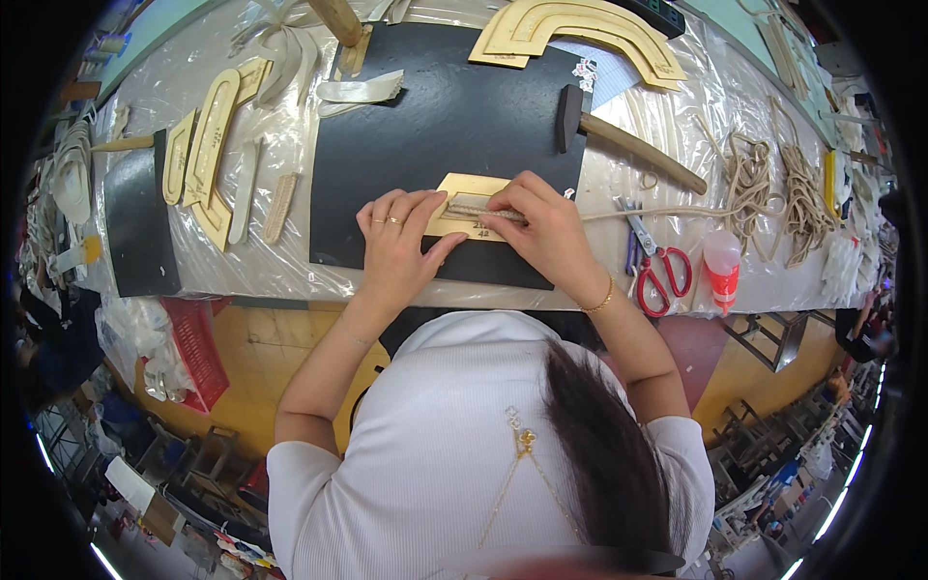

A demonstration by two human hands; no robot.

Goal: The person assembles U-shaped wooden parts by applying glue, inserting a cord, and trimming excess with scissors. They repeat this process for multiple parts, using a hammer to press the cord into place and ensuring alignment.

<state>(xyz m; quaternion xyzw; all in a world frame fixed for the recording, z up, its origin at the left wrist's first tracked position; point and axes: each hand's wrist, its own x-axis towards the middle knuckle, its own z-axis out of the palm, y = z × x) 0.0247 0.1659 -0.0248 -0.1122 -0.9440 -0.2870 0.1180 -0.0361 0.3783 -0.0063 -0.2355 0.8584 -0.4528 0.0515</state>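
Note:
A pale yellow wooden template (473, 184) with a long slot lies on the black mat (425, 126) in front of me. My left hand (401, 237) holds its left end, fingertips on top and thumb at the near edge. Along the slot runs a beige cord (638, 213), pinched between the thumb and fingers of my right hand (543, 235). From there the cord trails right to a tangled bundle of cord (749, 179). My right fingers cover part of the slot. Right of that hand lie red-handled scissors (662, 263).
A hammer (633, 145) rests across the mat's right edge. Curved wooden templates (580, 34) lie at the back, more templates (208, 145) at left. A white strip piece (360, 90) lies on the mat. A red-and-clear squeeze bottle (722, 271) stands near the table's front edge.

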